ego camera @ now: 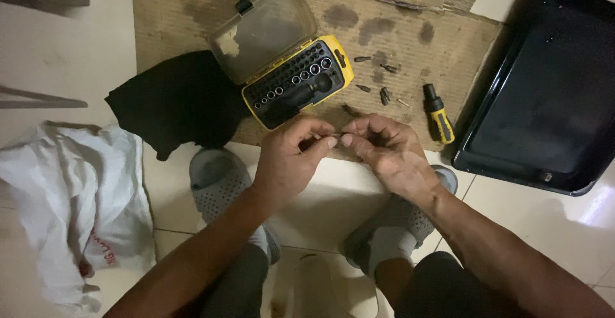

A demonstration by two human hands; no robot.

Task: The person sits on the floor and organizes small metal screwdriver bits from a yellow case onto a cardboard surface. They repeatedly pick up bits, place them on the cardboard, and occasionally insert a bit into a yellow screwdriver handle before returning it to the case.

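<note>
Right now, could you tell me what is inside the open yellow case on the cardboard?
The yellow case holds rows of small bits and sockets and a dark driver handle in a black insert. Its clear lid is hinged open. What lies beneath the insert is covered.

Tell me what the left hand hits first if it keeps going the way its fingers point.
Likely the right hand: the left hand points right, fingertips nearly touching. Depth is unclear.

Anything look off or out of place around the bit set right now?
Yes. Several loose bits lie scattered on the cardboard sheet beside the open bit case, not in their slots. The cardboard has dark blotchy stains and torn edges.
</note>
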